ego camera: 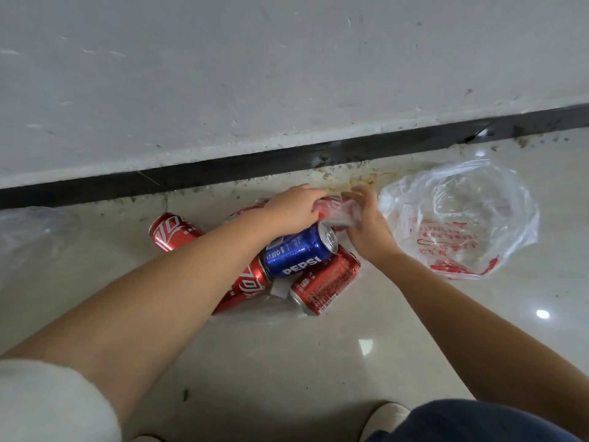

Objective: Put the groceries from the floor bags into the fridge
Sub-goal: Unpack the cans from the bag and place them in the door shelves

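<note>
Head view: left hand (294, 207) & right hand (366, 224) both pinch film round a red can (331, 207) atop floor pile w/ Pepsi can (299, 250); peel plastic clear before lifting, fridge not in shot

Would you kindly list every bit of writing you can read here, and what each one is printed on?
"PEPSI": white letters on the blue can.
Red cans: white script, small print and a barcode, too small or stylised to read.
Clear plastic bag: red printed lines, too blurred to read.
</note>
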Demonstrator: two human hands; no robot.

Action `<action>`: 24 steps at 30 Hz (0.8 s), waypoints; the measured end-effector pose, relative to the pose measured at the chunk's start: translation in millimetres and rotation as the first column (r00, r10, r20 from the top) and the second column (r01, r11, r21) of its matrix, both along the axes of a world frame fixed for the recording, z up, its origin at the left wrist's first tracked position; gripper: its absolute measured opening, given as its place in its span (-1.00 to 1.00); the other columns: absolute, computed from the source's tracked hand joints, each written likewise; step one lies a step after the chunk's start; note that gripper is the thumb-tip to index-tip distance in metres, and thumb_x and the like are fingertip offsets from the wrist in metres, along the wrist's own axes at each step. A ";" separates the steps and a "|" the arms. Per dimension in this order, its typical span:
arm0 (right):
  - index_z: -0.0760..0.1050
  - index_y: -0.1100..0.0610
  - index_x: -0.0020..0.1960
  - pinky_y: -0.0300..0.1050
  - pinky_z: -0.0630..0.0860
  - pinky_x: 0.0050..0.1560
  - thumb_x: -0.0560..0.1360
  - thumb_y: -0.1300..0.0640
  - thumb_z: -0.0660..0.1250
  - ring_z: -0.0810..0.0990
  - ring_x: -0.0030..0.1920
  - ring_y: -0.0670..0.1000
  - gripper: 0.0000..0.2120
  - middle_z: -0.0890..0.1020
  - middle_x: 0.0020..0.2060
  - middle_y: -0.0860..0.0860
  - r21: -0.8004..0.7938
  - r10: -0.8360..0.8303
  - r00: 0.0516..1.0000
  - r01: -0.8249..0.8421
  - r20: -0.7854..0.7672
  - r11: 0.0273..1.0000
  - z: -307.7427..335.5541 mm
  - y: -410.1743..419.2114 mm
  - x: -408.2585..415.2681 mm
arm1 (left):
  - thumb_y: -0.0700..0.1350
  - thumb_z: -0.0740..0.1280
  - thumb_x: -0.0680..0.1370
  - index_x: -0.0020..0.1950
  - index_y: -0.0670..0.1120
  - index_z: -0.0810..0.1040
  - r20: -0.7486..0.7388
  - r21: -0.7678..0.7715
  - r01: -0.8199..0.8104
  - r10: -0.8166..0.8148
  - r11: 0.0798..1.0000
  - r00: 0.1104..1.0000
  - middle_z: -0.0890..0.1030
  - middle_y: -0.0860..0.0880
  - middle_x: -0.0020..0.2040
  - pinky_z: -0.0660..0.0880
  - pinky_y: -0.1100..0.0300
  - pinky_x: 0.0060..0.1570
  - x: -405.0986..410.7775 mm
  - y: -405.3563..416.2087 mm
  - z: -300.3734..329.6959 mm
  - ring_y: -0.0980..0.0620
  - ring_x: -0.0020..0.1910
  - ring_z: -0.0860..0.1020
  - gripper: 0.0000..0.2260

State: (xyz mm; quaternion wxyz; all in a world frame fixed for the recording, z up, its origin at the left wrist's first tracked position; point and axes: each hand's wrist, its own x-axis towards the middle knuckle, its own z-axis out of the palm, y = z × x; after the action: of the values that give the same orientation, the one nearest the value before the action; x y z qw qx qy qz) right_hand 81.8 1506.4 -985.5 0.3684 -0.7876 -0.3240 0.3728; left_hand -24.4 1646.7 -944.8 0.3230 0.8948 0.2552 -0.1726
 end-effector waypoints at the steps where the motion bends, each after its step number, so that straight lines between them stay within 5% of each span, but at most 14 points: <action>1: 0.19 0.04 0.40 -0.39 0.44 -0.01 0.52 0.34 0.23 0.48 0.13 -0.09 -0.48 0.44 0.21 -0.04 -0.008 0.005 1.000 -0.005 -0.014 1.000 0.7 2.9 3.9 | -0.11 0.23 0.58 0.46 -0.03 0.30 -0.004 -0.015 0.037 -0.037 0.999 0.999 0.41 -0.08 0.38 0.43 0.09 0.20 1.7 2.6 0.3 -0.05 0.25 0.46 -0.56; 3: 0.35 0.07 0.35 -0.42 0.42 -0.14 0.52 0.38 0.20 0.49 0.08 -0.06 -0.56 0.49 0.12 -0.05 -0.068 0.052 0.998 -0.054 -0.023 0.996 0.2 8.1 15.3 | -0.11 0.26 0.56 0.47 0.00 0.28 -0.029 -0.060 0.113 -0.115 0.992 0.993 0.40 -0.05 0.40 0.40 0.15 0.20 -0.4 12.2 2.7 -0.02 0.27 0.45 -0.53; 6: 0.52 0.10 0.24 -0.16 0.56 0.03 0.48 0.43 0.25 0.57 0.08 0.05 -0.59 0.57 0.14 0.04 -0.081 0.041 0.972 -0.061 -0.230 0.995 -4.5 12.4 38.5 | -0.13 0.28 0.55 0.46 0.06 0.31 -0.039 -0.059 0.162 -0.164 0.985 0.986 0.45 0.03 0.36 0.41 0.18 0.20 -15.6 28.7 1.4 0.05 0.24 0.47 -0.53; 10: 0.60 0.13 -0.05 -0.18 0.62 -0.24 0.42 0.45 0.32 0.62 -0.22 0.08 -0.73 0.65 -0.16 0.09 -0.158 -0.030 0.910 -0.039 -0.413 0.987 -10.8 22.5 58.0 | 0.00 0.21 0.59 0.31 -0.04 0.40 0.007 0.212 0.176 -0.181 0.961 0.983 0.45 0.03 0.28 0.42 0.19 0.07 -31.3 35.5 -10.7 0.06 0.21 0.43 -0.69; 14: 0.58 0.23 0.01 -0.20 0.59 -0.35 0.42 0.39 0.37 0.66 -0.33 0.00 -0.81 0.67 -0.19 0.11 -0.264 -0.049 0.859 -0.102 -0.509 0.959 -17.7 35.2 70.3 | -0.11 0.16 0.61 -0.03 -0.09 0.37 0.155 0.258 0.093 -0.136 0.962 0.978 0.41 -0.01 0.02 0.38 0.14 -0.10 -25.1 36.1 -24.3 0.02 0.02 0.40 -0.92; 19: 0.55 0.30 0.07 -0.20 0.61 -0.30 0.46 0.36 0.34 0.66 -0.27 0.02 -0.81 0.66 -0.13 0.15 -0.245 0.011 0.787 -0.206 -0.617 0.947 -16.0 39.8 79.2 | -0.13 0.17 0.59 -0.04 -0.12 0.40 0.013 0.280 0.061 -0.067 0.958 0.998 0.48 -0.08 0.01 0.40 0.04 -0.13 -8.9 59.8 -41.2 -0.04 -0.02 0.44 -0.92; 21: 0.57 0.24 -0.05 -0.22 0.58 -0.36 0.46 0.32 0.37 0.64 -0.32 0.00 -0.92 0.64 -0.17 0.13 -0.304 -0.014 0.888 -0.142 -0.459 0.942 -16.2 44.0 70.7 | -0.15 0.20 0.57 -0.11 -0.09 0.40 -0.039 0.254 0.036 -0.027 0.966 0.999 0.51 -0.08 -0.01 0.40 0.04 -0.18 -3.8 65.5 -45.8 -0.08 -0.08 0.48 -0.93; 23: 0.50 0.16 -0.13 -0.21 0.50 -0.34 0.52 0.16 0.33 0.57 -0.30 0.00 -0.92 0.59 -0.21 0.07 -0.443 0.181 0.983 -0.181 -0.042 0.878 -14.5 51.6 61.7 | -0.20 0.22 0.54 -0.16 -0.06 0.44 -0.125 0.194 0.004 0.021 0.981 0.992 0.57 -0.09 -0.03 0.46 0.03 -0.14 -1.6 70.9 -48.8 -0.12 -0.08 0.53 -0.90; 24: 0.46 0.13 -0.12 -0.18 0.45 -0.30 0.55 0.08 0.28 0.53 -0.27 0.01 -0.86 0.56 -0.21 0.05 -0.513 0.312 0.938 -0.195 0.152 0.836 -13.8 53.4 56.5 | -0.20 0.24 0.54 -0.16 -0.06 0.48 -0.152 0.159 -0.037 0.061 0.987 0.986 0.60 -0.10 -0.03 0.48 0.02 -0.09 -2.2 74.0 -50.0 -0.13 -0.05 0.56 -0.90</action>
State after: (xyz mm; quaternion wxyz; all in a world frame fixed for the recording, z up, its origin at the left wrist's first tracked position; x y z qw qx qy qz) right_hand 138.3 1559.8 -999.4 0.0638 -0.8423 -0.3613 0.3948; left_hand -26.6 1720.7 -994.9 0.2351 0.8945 0.3145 -0.2138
